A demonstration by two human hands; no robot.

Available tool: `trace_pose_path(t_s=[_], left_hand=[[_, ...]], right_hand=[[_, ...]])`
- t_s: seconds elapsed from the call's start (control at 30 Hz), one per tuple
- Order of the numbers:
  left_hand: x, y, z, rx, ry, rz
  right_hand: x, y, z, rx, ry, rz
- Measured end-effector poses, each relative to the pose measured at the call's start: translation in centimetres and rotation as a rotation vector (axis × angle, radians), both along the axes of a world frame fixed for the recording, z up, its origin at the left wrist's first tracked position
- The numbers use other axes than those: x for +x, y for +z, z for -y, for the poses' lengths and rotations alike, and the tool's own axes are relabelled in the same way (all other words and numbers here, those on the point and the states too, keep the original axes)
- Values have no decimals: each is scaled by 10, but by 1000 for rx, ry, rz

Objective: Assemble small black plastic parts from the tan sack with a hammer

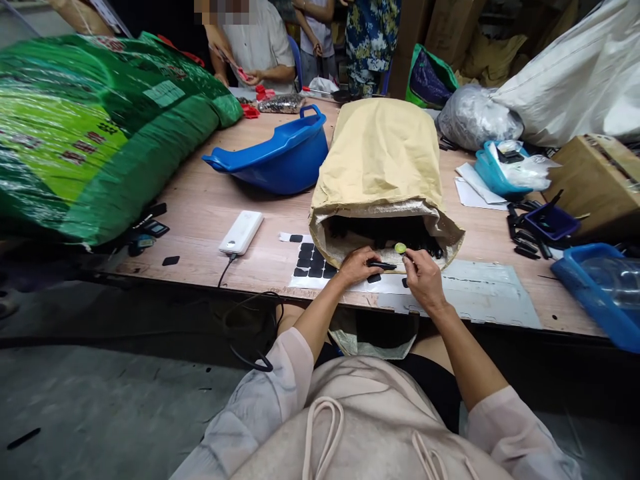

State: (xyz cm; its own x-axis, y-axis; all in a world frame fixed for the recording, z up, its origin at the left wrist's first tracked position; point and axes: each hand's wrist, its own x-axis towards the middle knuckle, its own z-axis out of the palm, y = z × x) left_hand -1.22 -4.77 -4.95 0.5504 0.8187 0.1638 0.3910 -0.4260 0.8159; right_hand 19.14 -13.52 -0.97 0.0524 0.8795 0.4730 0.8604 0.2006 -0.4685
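Observation:
My left hand (356, 265) is closed on a small, narrow black plastic piece (383, 265), which points right, in front of the sack's mouth. Fingers pinched, my right hand (425, 279) is just right of it, with a small round yellow-green piece (400, 248) at its fingertips. A tan woven sack (383, 150) lies on its side with its mouth towards me; dark pieces inside it are hard to make out. Under my hands and to their left runs a white sheet (295, 281) bearing rows of black rounded-square stickers (313, 261).
A blue plastic basin (280, 160) and a white power bank (241, 232) with a cable are left of the sack. A big green bag (100, 140) fills the far left. Rightward are a purple tray (553, 220), black pieces and a blue container (595, 287). People are across the table.

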Motion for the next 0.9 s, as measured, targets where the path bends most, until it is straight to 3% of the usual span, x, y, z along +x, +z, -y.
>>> trace_pose_path(t_s=[0.13,0.3,0.43,0.63,0.9], left_hand=[[1,-2,-1,-18,-11,47],[2,-6,-3,-24,-27,77],[2,-6,-3,-29,-34,88],[3,-2,-2,-8,-13,36],[6,-4,-2,-47,26,7]], right_hand=[[-17,-8,6,-48,94,-70],[-26,-9,8,-47,103,-96],[-29,-5,7,1,105,-79],[-30,-12,6,-106,119,-30],[-20,-15,13,-23,79,-83]])
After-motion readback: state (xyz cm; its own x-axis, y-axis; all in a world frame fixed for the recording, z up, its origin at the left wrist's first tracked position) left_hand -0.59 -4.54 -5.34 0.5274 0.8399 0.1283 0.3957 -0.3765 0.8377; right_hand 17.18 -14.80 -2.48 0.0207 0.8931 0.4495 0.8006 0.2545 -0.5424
